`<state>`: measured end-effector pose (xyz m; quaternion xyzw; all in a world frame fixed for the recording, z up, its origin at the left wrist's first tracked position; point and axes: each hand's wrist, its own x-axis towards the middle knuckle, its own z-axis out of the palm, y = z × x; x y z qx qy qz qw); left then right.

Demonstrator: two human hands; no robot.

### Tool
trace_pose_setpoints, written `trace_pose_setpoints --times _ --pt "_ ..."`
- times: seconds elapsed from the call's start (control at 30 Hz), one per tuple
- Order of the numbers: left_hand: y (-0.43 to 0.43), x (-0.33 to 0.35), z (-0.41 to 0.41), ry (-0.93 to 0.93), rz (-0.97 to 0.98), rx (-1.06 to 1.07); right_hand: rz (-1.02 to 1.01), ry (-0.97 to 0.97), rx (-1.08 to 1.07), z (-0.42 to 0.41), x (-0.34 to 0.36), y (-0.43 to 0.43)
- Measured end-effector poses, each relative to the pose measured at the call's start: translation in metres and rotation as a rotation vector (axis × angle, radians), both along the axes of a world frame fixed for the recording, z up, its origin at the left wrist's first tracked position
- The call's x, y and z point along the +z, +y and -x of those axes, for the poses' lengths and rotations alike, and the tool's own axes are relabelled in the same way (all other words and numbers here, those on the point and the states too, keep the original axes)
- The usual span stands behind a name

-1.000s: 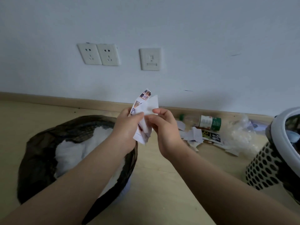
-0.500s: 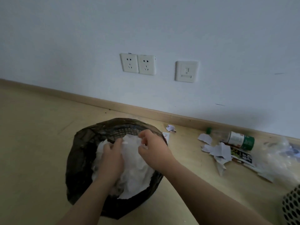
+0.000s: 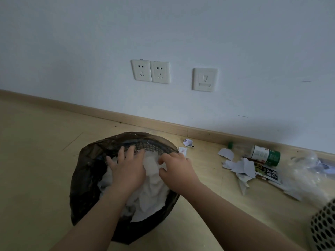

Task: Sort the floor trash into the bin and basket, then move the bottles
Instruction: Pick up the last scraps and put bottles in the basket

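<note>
Two hands are down in the black-lined bin (image 3: pixel 82 178), both on its white paper (image 3: pixel 152 198).

Left hand (image 3: pixel 127 172) lies flat with fingers spread, pressing the crumpled paper under its palm. Right hand (image 3: pixel 177 172), at its 3 o'clock, digs curled fingers into the same heap; whether it pinches any I cannot tell. A perforated white basket (image 3: pixel 324 229) shows at the bin's 4 o'clock. Farther off, at 2 o'clock, torn scraps (image 3: pixel 243 167), clear plastic (image 3: pixel 304 173) and a bottle (image 3: pixel 263 155) lie along the skirting.
</note>
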<state>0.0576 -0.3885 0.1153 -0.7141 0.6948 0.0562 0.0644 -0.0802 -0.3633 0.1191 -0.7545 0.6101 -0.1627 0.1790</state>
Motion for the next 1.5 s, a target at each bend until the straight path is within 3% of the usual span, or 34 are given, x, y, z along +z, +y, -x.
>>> trace_pose_setpoints --times 0.2,0.33,0.57,0.93,1.23,1.5 --pt "-0.008 0.036 0.017 0.049 0.054 -0.145 -0.003 -0.029 -0.160 0.038 0.005 -0.008" --pt "-0.018 0.058 0.048 0.218 0.070 -0.298 -0.015 0.028 -0.242 0.078 0.010 -0.009" --pt "-0.050 0.052 0.168 0.496 -0.161 -0.489 -0.152 0.024 -0.517 0.164 -0.012 0.000" --pt "-0.052 -0.061 0.263 0.316 -0.334 -0.582 -0.363 -0.107 -0.936 0.238 -0.098 0.033" --pt "-0.074 -0.098 0.280 0.341 -0.265 -0.542 -0.296 -0.144 -1.045 0.266 -0.123 0.017" --pt "-0.095 -0.119 0.309 0.348 -0.181 -0.553 -0.210 0.105 -1.160 0.299 -0.139 0.008"
